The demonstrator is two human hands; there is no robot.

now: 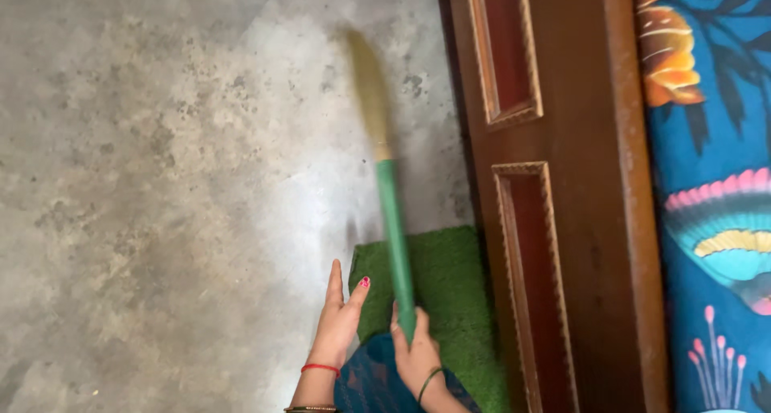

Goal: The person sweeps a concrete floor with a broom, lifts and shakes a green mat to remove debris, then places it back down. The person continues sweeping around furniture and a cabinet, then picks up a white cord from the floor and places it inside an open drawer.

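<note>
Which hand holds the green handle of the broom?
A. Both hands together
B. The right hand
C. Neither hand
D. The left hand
B. The right hand grips the green broom at its lower end, while the left hand is open and apart from it.

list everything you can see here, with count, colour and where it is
broom: one, green handle with pale straw bristles, blurred, slanting up over the floor from the right hand
mat: one, green, on the floor beside the door
floor: one, grey mottled concrete, left and centre
door: one, dark brown wood with carved panels, right of centre
patterned cloth: one, blue with orange, pink and yellow shapes, far right
left hand: one, open, empty, red thread at the wrist, bottom centre
right hand: one, fingers closed on the broom handle, dark bangle at the wrist
</note>
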